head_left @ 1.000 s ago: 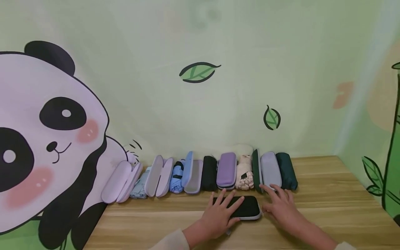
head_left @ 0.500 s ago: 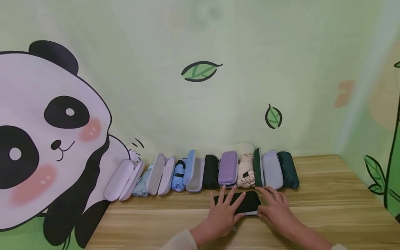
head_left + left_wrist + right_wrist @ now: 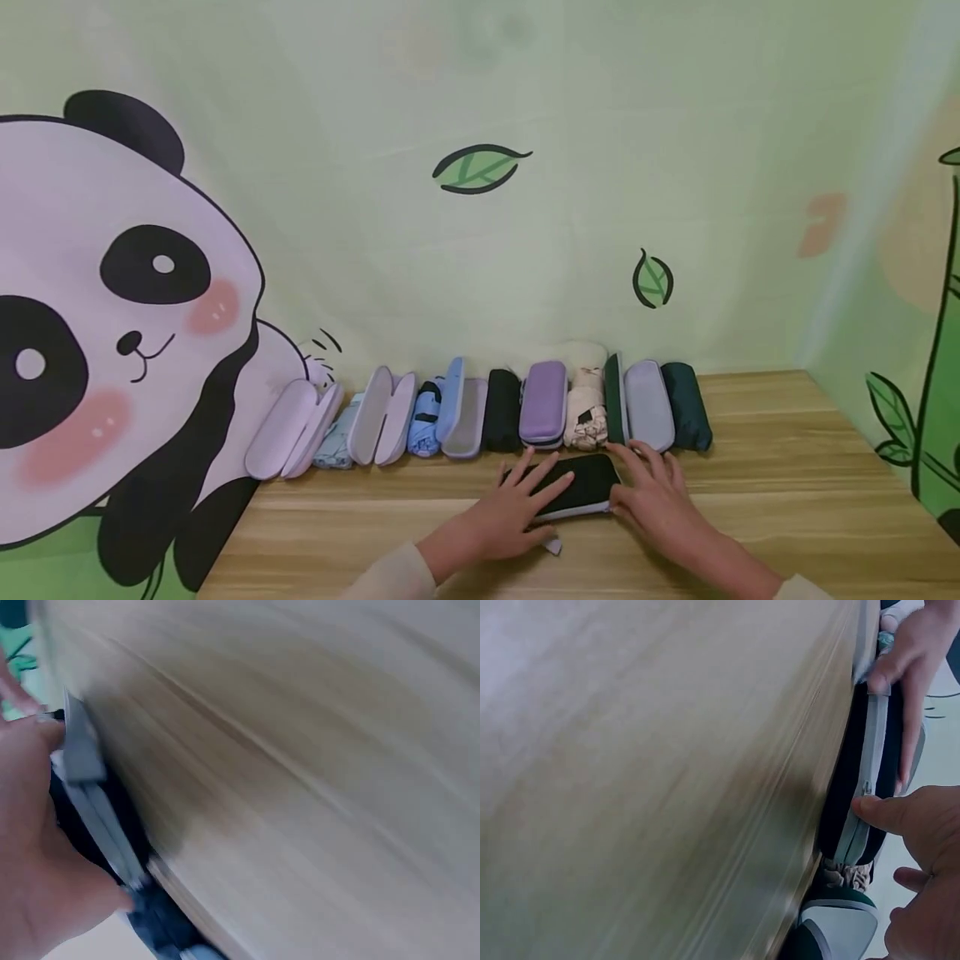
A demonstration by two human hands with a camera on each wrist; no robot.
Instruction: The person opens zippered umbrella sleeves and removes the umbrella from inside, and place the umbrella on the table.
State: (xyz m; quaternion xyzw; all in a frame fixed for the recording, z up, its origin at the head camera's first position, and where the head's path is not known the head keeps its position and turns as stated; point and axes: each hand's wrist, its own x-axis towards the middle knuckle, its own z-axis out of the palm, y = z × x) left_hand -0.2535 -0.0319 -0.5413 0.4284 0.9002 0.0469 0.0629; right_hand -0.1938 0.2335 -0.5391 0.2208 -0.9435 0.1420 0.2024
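Note:
A black zip case (image 3: 588, 483) with a pale grey zipper band (image 3: 873, 742) lies on the wooden table in front of the person. My left hand (image 3: 506, 512) rests on its left part, fingers spread straight over the lid and thumb near a small grey tab (image 3: 82, 754) on the front side. At the right front corner my right hand (image 3: 667, 504) pinches the zipper pull (image 3: 865, 789), its thumb on the band. The fingertip behind the pull is partly hidden. The case's left end is covered by the left hand.
Along the back stands a row: open lilac cases (image 3: 282, 429), a blue rolled umbrella (image 3: 426, 421), a black roll (image 3: 502, 410), a purple case (image 3: 544, 402), a beige patterned roll (image 3: 587, 412), an open grey-lined case (image 3: 649, 406) and a dark green roll (image 3: 687, 406). A panda backdrop (image 3: 150, 275) hangs behind.
My right hand has come from just beside the case to its right front corner and taken the zipper pull. The case has turned slightly. My left hand stays on the lid.

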